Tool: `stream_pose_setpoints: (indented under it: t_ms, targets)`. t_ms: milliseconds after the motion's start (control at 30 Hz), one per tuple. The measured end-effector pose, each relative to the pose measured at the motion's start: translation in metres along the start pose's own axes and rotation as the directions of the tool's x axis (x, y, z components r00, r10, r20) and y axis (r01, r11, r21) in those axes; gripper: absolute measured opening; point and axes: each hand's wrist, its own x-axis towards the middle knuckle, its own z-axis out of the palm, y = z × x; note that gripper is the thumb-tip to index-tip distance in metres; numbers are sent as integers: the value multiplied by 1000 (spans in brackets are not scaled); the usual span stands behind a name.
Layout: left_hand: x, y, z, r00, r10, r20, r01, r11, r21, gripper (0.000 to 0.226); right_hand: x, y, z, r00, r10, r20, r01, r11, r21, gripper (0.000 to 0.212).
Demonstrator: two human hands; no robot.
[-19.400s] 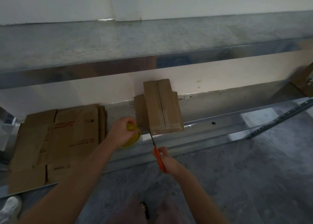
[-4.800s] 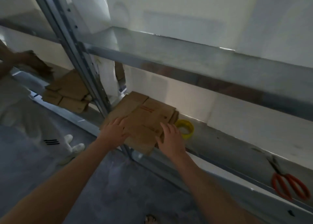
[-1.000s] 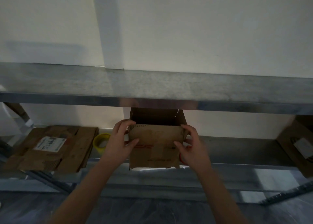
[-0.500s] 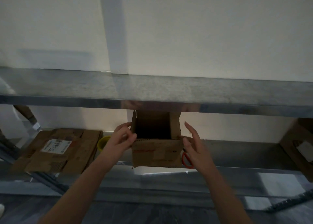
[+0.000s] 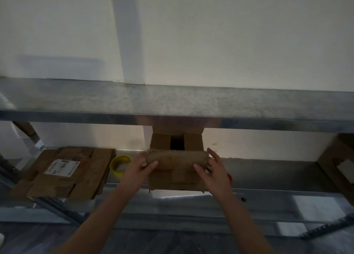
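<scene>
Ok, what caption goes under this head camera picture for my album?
Left hand grips and right hand presses a box flap on a shelf, beside tape.

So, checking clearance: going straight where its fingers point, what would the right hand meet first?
Probably the cardboard box: the right hand is beside its folded flap; depth unclear.

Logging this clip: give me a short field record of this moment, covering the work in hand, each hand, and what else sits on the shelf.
work: folding the near flap of a cardboard box on the lower shelf
left hand: pinches the flap's left end, thumb in front
right hand: thumb presses the flap's front, fingers straight
box top: two flaps with a dark gap between
left of box: yellow tape roll, flattened cardboard stack
by right hand: red handle, mostly hidden
far right: another carton
</scene>
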Motion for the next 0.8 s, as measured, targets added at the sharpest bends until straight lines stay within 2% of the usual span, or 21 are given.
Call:
stream_pose_setpoints:
  t_ms: [100,167,200,267,333,400,500,667,800]
  targets:
    - [3,2,2,991,-25,-129,29,999,26,57,-4,-1,1,998,53,-42,-50,996,77,73]
    - [4,1,6,992,-8,-124,13,999,42,77,-4,0,-1,994,100,-42,-94,987,132,80]
    - [4,2,9,994,-20,-106,25,999,47,80,-3,0,-4,992,121,-46,-114,985,130,79]
    - [6,2,14,997,-64,-42,63,998,-27,71,1,0,-9,988,153,-37,-147,980,132,76]
    - [8,3,19,993,-113,39,119,972,-205,61,4,5,-14,984,178,-24,-173,974,147,72]
    - [8,4,23,986,-121,113,150,945,-292,58,5,12,-19,984,175,-31,-170,979,114,67]
    - [8,1,33,978,-111,176,156,950,-270,68,5,29,-23,986,164,-14,-162,982,94,60]
    - [14,-22,38,956,-226,189,255,956,-144,79,12,46,-9,973,221,70,-228,965,128,60]
    - [29,-27,43,941,-226,252,257,962,-94,80,30,53,-22,957,287,41,-290,951,109,69]
